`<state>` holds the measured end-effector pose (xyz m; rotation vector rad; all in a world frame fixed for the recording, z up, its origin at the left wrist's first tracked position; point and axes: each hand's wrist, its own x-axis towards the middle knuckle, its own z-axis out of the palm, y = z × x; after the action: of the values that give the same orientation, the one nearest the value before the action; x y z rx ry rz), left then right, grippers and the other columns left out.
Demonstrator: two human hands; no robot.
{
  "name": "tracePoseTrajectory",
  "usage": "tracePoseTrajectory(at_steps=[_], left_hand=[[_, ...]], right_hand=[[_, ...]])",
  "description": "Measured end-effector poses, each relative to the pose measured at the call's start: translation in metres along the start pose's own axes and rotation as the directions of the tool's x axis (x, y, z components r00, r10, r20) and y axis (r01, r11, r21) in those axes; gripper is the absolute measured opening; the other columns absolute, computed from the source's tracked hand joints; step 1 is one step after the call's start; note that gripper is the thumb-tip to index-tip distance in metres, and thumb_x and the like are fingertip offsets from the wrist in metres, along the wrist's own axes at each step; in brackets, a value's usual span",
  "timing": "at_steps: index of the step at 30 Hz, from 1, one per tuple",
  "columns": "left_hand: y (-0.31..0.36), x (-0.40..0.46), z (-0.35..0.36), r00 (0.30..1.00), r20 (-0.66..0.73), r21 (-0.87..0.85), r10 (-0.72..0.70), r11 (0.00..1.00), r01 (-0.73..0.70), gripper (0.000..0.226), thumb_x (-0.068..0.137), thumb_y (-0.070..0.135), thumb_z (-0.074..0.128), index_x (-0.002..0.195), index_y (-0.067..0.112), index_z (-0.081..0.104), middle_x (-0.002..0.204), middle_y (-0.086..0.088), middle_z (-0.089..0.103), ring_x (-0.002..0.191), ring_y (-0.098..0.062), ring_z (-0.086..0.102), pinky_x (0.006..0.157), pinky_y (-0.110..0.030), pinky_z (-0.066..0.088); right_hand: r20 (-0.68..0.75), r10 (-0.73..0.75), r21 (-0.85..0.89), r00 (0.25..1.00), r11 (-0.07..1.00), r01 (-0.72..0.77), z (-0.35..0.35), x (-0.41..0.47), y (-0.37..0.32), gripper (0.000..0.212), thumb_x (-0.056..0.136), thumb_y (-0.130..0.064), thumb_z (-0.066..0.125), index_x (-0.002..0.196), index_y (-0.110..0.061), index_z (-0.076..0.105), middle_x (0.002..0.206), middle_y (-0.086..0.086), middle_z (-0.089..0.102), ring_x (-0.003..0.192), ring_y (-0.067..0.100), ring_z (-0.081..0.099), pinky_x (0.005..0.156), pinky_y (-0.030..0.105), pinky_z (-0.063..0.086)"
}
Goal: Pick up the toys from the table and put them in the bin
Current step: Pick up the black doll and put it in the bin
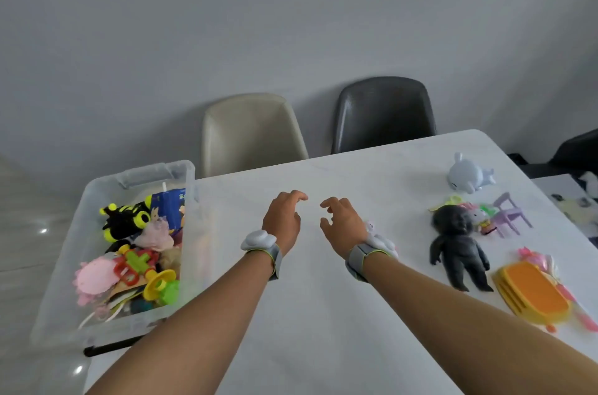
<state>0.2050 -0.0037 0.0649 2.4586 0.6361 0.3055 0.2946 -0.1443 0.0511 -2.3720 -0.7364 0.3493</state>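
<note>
Two bare arms reach out over the white table [323,313], side by side. The left hand [282,218] is near the middle of the picture, just toward 9 o'clock. Its fingers hang loose and a little curled, and it holds nothing. The right hand [342,222] is just beside it, toward 3 o'clock. Its fingers are loose and curled a bit too, and it holds nothing. The two hands are close but do not touch. Both are palm down over a bare part of the table. Each wrist wears a grey band with a white lump on top.

The clear plastic bin [136,181] sits at 9 o'clock, at the left edge of the table. It already has many toys in it. A black and yellow plush toy [124,220] lies near the back, and a pink spiky toy [92,276] lies near the front.

More toys lie on the table at 3 o'clock, well apart from the hands. The black doll [456,249] lies on its back. Past it is a small purple chair [509,215]. A pale blue bunny toy [467,174] sits farther back, toward 2 o'clock. An orange and yellow flat toy [534,292] lies toward 4 o'clock.

Two chairs stand behind the table at 12 o'clock, a cream chair [252,132] and a dark grey chair [383,113].
</note>
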Motion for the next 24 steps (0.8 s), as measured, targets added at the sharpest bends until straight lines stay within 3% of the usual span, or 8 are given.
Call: tracePoseTrajectory(at_steps=[7, 12, 17, 22, 24], left_hand=[[0.028, 0.011, 0.074, 0.962, 0.271, 0.070, -0.007, 0.997, -0.013, 0.045, 0.091, 0.019, 0.061, 0.133, 0.032, 0.049, 0.127, 0.001, 0.047, 0.110, -0.018, 0.050, 0.081, -0.032, 0.050], [0.048, 0.024, 0.129, 0.893, 0.450, 0.154, -0.009, 0.986, -0.068, 0.062, 0.088, 0.034, 0.070, 0.142, 0.038, 0.040, 0.146, -0.003, 0.032, 0.130, -0.024, 0.041, 0.093, -0.030, 0.045], [0.058, 0.034, 0.178, 0.856, 0.514, 0.151, 0.047, 0.978, -0.145, 0.065, 0.088, 0.029, 0.067, 0.145, 0.042, 0.038, 0.147, -0.001, 0.026, 0.129, -0.026, 0.038, 0.096, -0.033, 0.048], [0.073, 0.048, 0.214, 0.831, 0.557, 0.251, -0.011, 0.955, -0.156, 0.066, 0.088, 0.023, 0.064, 0.147, 0.038, 0.039, 0.146, -0.005, 0.025, 0.124, -0.030, 0.038, 0.098, -0.039, 0.050], [0.078, 0.054, 0.229, 0.819, 0.572, 0.276, -0.035, 0.949, -0.152, 0.062, 0.088, 0.018, 0.061, 0.144, 0.038, 0.043, 0.145, -0.004, 0.024, 0.124, -0.030, 0.037, 0.098, -0.040, 0.050]], right_hand=[[0.082, 0.228, -0.119, 0.970, 0.969, -0.218, -0.038, 0.009, 0.116, 0.032, 0.094, -0.021, 0.056, 0.125, -0.024, 0.054, 0.123, 0.004, 0.052, 0.102, 0.025, 0.061, 0.082, 0.032, 0.049], [0.109, 0.321, -0.230, 0.941, 0.929, -0.290, -0.047, 0.001, 0.177, 0.036, 0.093, -0.027, 0.059, 0.128, -0.023, 0.051, 0.127, 0.006, 0.049, 0.113, 0.026, 0.053, 0.083, 0.036, 0.050], [-0.019, 0.345, -0.322, 0.938, 0.886, -0.332, -0.081, 0.003, 0.226, 0.044, 0.091, -0.032, 0.059, 0.132, -0.023, 0.047, 0.128, 0.007, 0.044, 0.115, 0.030, 0.046, 0.080, 0.039, 0.049], [-0.221, 0.477, -0.300, 0.851, 0.796, -0.525, -0.117, 0.009, 0.264, 0.060, 0.085, -0.036, 0.065, 0.137, -0.022, 0.038, 0.134, 0.014, 0.041, 0.119, 0.037, 0.044, 0.089, 0.047, 0.048], [-0.214, 0.527, -0.285, 0.822, 0.772, -0.569, -0.120, 0.011, 0.275, 0.070, 0.083, -0.043, 0.068, 0.140, -0.025, 0.032, 0.137, 0.014, 0.037, 0.119, 0.038, 0.043, 0.088, 0.048, 0.047]])
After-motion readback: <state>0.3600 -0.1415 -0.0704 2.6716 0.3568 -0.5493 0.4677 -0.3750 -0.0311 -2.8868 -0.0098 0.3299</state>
